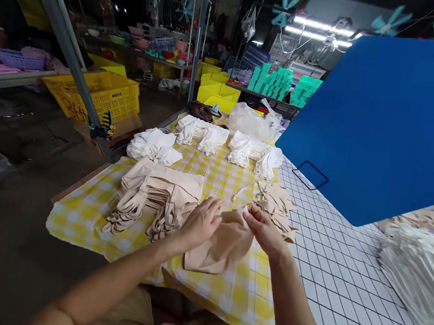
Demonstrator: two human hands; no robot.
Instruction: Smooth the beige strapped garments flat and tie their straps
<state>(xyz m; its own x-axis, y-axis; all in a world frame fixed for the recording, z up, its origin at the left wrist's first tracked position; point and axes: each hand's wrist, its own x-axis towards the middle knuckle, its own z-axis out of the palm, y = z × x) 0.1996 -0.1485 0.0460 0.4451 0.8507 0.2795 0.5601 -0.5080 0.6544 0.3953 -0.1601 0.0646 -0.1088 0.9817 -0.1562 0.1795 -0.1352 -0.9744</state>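
Right grip (266, 231) clenched, thumb against fingers, on the upper edge of a beige cloth piece (211, 255); left grip (199, 225) released, fingers spread at the upper left of the same piece, contact there hard to tell from this angle. Beneath both grips, a surface (216, 167) covered in yellow-and-white checked cloth (262, 286), with a white grid-lined cover (330, 262) to the right of the right grip. Up and right of the right grip, a large blue panel (391, 129). Far beyond the left grip, off to its left, a yellow crate (118, 101). Well right of the right grip, a white cloth pile (418, 276). Just left of the left grip, a beige stack (176, 179) with hanging loops. Past both grips, a translucent white bag (250, 122), a white stack (201, 128), a second white stack (255, 148) and, farther left, a crumpled white heap (152, 145). Just beyond the right grip, loose beige pieces (275, 194). Near the far end, a dark handbag (201, 111).
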